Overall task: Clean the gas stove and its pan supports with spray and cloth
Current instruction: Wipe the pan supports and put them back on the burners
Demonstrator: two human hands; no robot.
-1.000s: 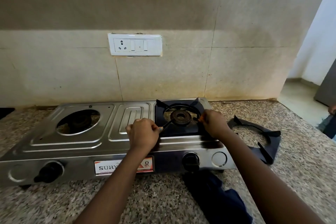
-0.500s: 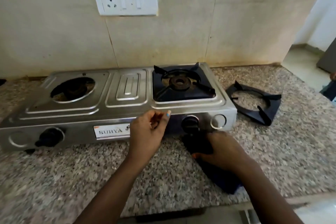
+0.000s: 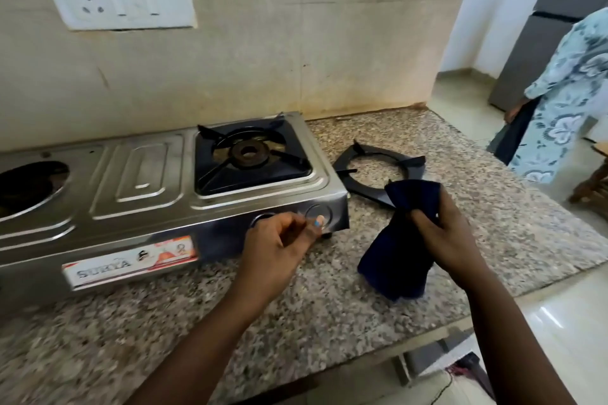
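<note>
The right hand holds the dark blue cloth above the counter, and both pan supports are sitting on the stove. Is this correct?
Not quite. The right hand does hold the dark blue cloth above the counter, but only one pan support sits on the stove. The other pan support lies on the counter to the right of the stove, as the head view shows.

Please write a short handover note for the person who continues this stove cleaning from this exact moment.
Right hand grips the dark blue cloth, lifted off the counter.
Left hand holds nothing, fingers loosely curled in front of the stove.
One pan support sits on the right burner; the other pan support lies on the counter right of the stove. The left burner is bare.
No spray bottle in view.
Wiping progress cannot be judged. Left: spray, wipe stove and supports, refit the loose support.
</note>
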